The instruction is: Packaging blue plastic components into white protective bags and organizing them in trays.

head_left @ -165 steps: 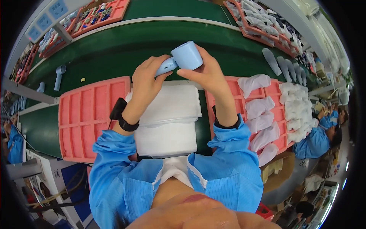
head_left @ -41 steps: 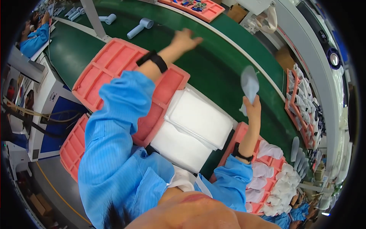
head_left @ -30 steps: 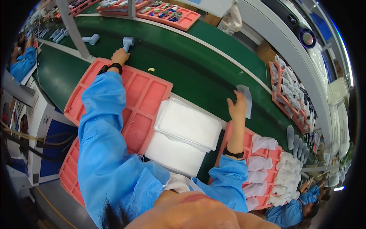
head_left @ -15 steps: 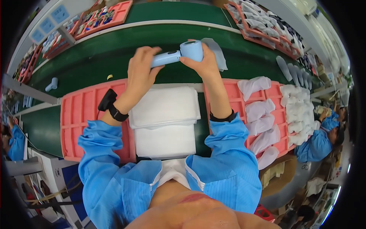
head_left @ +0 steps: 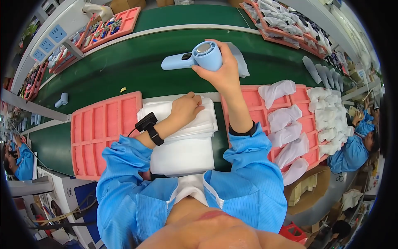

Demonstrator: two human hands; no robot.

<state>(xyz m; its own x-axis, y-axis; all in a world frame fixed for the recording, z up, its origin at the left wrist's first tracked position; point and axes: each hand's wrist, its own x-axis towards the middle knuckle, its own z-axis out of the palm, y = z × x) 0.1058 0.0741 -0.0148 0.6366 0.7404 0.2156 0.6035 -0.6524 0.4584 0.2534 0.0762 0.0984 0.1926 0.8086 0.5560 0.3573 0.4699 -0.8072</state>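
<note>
Blue fan, judged light and rigid, is suitably clamped at its head by the right hand; left hand closure on white sheets cannot be told.

Sheets: centre front, between left tray and right tray. Left hand: on sheets. Right hand: behind sheets, above worktop, holding fan. Pouches: on right tray. Second fan: worktop, far left. Parts tray: beyond rail, left.
</note>
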